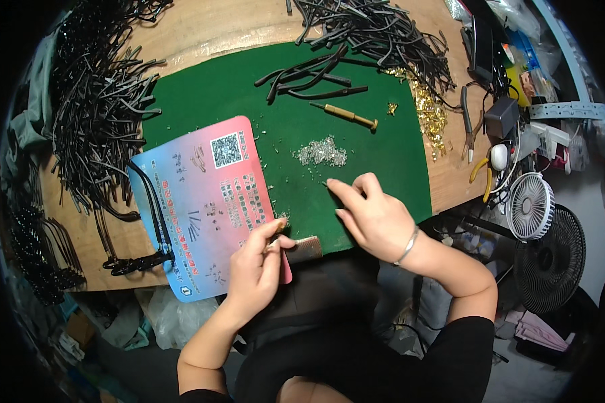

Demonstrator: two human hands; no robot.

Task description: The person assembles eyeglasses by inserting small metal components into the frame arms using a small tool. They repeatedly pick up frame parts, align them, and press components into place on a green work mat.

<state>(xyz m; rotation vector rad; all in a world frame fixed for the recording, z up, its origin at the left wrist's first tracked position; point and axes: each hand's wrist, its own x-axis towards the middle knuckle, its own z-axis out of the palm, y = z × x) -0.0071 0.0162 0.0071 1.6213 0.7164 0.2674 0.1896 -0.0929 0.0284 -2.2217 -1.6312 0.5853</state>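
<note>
Over the green mat [390, 154], the right hand [380, 218] hung just below a heap of tiny silvery bits [321, 153].
Its grip was apart at the tips; the left hand [254, 265] seemed to have its grip clamped on a small gold-coloured piece [280, 226], above the right edge of the pink-and-blue sheet [208, 181]. I judged that steady holding, with single bits lifted lightly, suited parts so small.

White fan [530, 207] and black fan [554, 269] at your three o'clock.
The smaller white one partly covers the black; folded pink material [536, 329] lies at your four o'clock.
</note>
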